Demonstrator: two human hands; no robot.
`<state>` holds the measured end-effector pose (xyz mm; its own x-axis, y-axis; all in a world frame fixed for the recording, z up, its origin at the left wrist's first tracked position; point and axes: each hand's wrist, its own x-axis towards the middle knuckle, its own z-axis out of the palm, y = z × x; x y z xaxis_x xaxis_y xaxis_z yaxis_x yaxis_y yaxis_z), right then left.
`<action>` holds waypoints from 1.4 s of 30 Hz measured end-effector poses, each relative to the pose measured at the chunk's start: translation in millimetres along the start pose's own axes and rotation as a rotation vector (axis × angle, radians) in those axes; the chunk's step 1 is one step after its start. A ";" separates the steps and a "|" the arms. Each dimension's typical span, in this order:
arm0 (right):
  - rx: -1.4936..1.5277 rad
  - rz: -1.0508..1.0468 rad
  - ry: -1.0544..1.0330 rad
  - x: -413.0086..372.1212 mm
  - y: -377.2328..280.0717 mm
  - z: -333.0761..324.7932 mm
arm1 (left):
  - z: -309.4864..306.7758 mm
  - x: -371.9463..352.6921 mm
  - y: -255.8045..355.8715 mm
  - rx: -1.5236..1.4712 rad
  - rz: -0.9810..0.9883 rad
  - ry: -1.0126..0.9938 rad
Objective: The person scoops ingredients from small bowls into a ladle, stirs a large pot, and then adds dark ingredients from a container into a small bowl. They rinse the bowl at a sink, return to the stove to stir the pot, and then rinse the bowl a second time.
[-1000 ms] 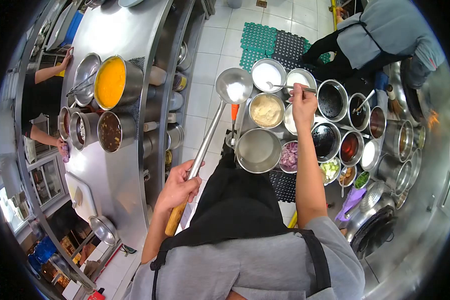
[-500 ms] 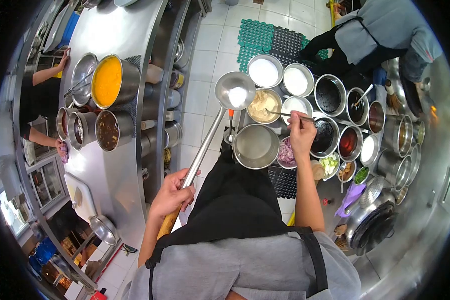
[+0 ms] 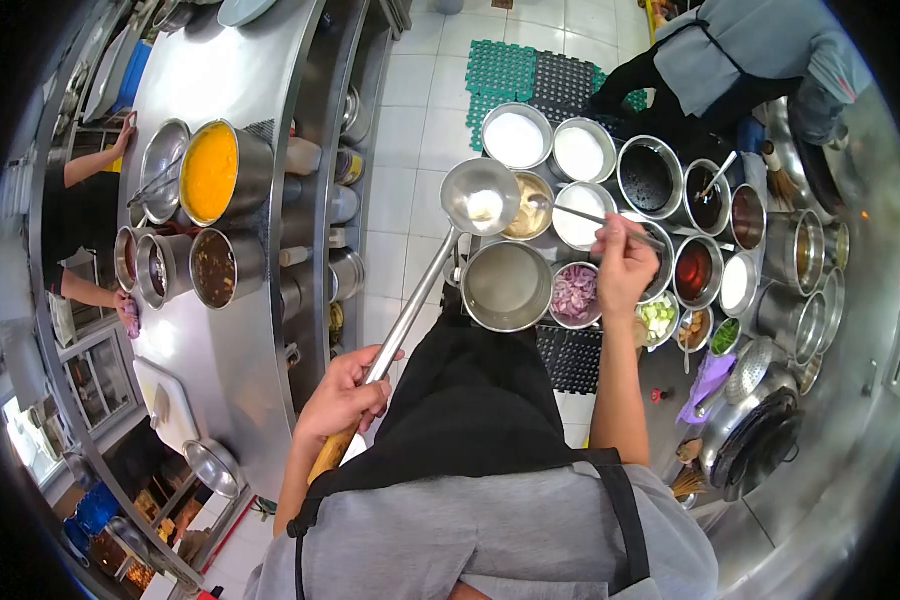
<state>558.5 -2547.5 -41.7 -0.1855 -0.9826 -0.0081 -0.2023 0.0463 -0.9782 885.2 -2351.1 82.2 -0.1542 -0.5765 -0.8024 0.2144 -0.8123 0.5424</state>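
My left hand [image 3: 342,396] is wrapped round the long handle of a big steel ladle [image 3: 460,190], whose wooden end runs back toward my body. The ladle's bowl overlaps the left edge of a pot of pale beige paste [image 3: 526,222] in my view. Between the fingers of my right hand [image 3: 626,268] is the thin handle of a spoon [image 3: 588,216]. Its tip reaches over the paste, close to the ladle's rim. Just below stands a steel pot [image 3: 507,287] with a little cloudy liquid, beside a bowl of chopped red onion [image 3: 575,292].
Several steel pots hold white powder [image 3: 516,138], black sauce [image 3: 650,177] and red liquid [image 3: 694,272]. A co-worker [image 3: 740,50] stands at the upper right. On the left counter [image 3: 240,350] are a pot of orange liquid [image 3: 210,172] and another person's hands [image 3: 127,308].
My right hand has shifted right and slightly down with the spoon, now over the dark sauce pot. The ladle's bowl has moved slightly right and down, covering more of the paste.
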 end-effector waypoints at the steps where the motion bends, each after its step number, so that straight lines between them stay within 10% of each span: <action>1: -0.065 -0.020 0.009 0.1 13.0 1.7 | 1.0 0.9 -1.9 -0.004 0.006 -0.002; 22: 0.108 0.179 0.004 0.0 23.1 1.0 | 19.4 -2.2 6.3 0.086 0.000 0.103; 30: -0.305 -0.195 0.198 74.8 51.9 -3.4 | 34.6 20.0 27.4 0.138 0.038 0.019; 42: 0.258 0.231 0.223 87.5 47.5 -12.7 | 51.1 57.5 51.0 0.185 0.120 0.002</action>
<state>520.5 -2629.0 -86.2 -0.4077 -0.8872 -0.2160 0.1111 0.1866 -0.9761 838.0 -2430.2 76.5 -0.1368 -0.6697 -0.7299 0.0501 -0.7406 0.6701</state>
